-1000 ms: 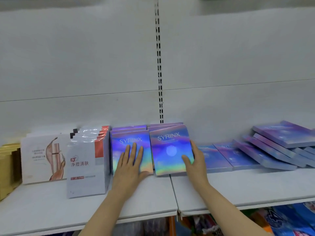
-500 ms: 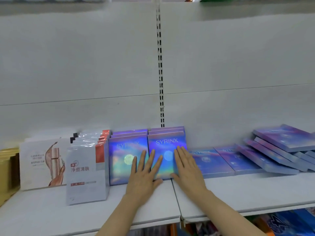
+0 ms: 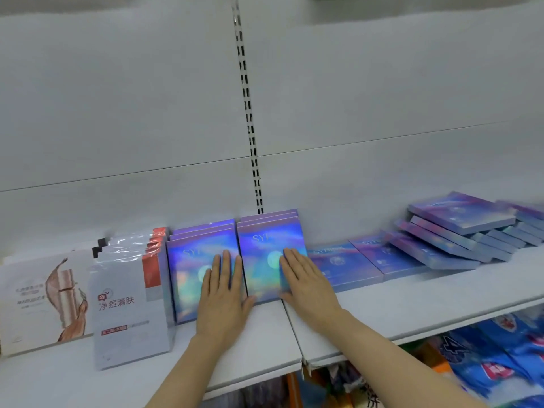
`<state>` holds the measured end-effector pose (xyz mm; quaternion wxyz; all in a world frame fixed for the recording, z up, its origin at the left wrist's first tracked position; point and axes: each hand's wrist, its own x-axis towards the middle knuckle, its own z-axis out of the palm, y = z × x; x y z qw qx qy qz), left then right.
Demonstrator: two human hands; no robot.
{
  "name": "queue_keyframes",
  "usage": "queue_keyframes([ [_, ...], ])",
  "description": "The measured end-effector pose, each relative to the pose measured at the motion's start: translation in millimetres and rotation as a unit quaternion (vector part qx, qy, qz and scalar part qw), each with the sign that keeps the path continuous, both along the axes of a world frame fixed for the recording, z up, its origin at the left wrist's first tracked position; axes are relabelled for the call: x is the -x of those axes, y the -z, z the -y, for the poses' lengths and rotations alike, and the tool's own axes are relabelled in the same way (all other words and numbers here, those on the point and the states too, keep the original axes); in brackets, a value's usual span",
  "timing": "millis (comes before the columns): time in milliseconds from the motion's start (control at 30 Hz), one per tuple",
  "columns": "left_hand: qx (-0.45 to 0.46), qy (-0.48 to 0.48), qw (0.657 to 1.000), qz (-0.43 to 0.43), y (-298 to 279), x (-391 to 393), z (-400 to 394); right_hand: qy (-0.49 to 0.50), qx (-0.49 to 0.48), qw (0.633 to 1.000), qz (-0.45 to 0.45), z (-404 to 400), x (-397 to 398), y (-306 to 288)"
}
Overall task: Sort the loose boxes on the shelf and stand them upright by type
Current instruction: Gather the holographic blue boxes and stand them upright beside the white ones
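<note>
Bright, even overhead light with faint shadows. The upright iridescent holographic boxes (image 3: 268,254) under the fingers (image 3: 223,269) throw rainbow glare. Far right of the fingers, the toppled purple boxes (image 3: 459,228) smear with motion blur; edges bow.

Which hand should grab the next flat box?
Probably the right hand: it presses the right stack, beside the flat boxes. The left hand is farther off, on the left stack.

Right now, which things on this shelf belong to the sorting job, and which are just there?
Job:
- left hand, flat on the left upright holographic stack
- right hand, flat on the right upright holographic stack
- loose purple boxes lying flat

Just there:
- white mask packs
- blue packets below the shelf
</note>
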<state>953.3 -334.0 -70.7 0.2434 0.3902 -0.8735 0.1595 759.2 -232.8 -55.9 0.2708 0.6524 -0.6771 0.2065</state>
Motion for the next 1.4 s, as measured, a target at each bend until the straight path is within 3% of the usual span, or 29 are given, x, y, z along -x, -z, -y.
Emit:
queue_keyframes([
  [133,0.018,0.004,0.999,-0.035,-18.3,20.9,-15.8,0.022,0.044,0.999,-0.004,-26.2,19.6,-4.1],
  [333,0.029,0.118,0.992,-0.025,-49.3,107.2,-73.2,0.073,0.049,0.996,0.009,-70.4,87.2,-6.0],
  [600,-0.046,0.157,0.987,0.003,-46.6,240.6,-138.1,0.115,0.04,0.992,0.025,-135.0,190.6,-17.0],
  [700,-0.169,0.145,0.975,-0.015,-54.5,288.1,-160.7,0.126,0.041,0.991,0.017,-158.1,227.6,-15.3],
  [800,-0.332,0.088,0.93,-0.128,-57.3,335.0,-175.6,0.129,0.032,0.991,0.011,-178.7,255.5,-11.4],
  [867,-0.429,0.053,0.873,-0.227,-60.3,359.5,-179.7,0.129,0.023,0.991,0.012,-189.7,269.6,-9.4],
  [967,-0.552,0.011,0.759,-0.345,-63.8,380.9,-177.1,0.133,0.024,0.991,0.015,-198.2,282.2,-6.1],
  [1033,-0.58,-0.011,0.728,-0.367,-62.4,386.6,-171.1,0.131,0.029,0.991,0.017,-200.2,285.8,-2.9],
  [1200,-0.562,-0.063,0.732,-0.38,-81.2,381.8,-152.5,0.126,0.015,0.992,0.024,-202.5,289.4,3.9],
  [1333,-0.453,-0.125,0.801,-0.371,-123.1,338.1,-139.7,0.111,0.026,0.993,0.027,-197.8,279.4,0.7],
  [1400,-0.394,-0.13,0.819,-0.396,-137.1,308.6,-129.7,0.08,0.012,0.996,0.04,-186.5,258.8,-1.3],
])
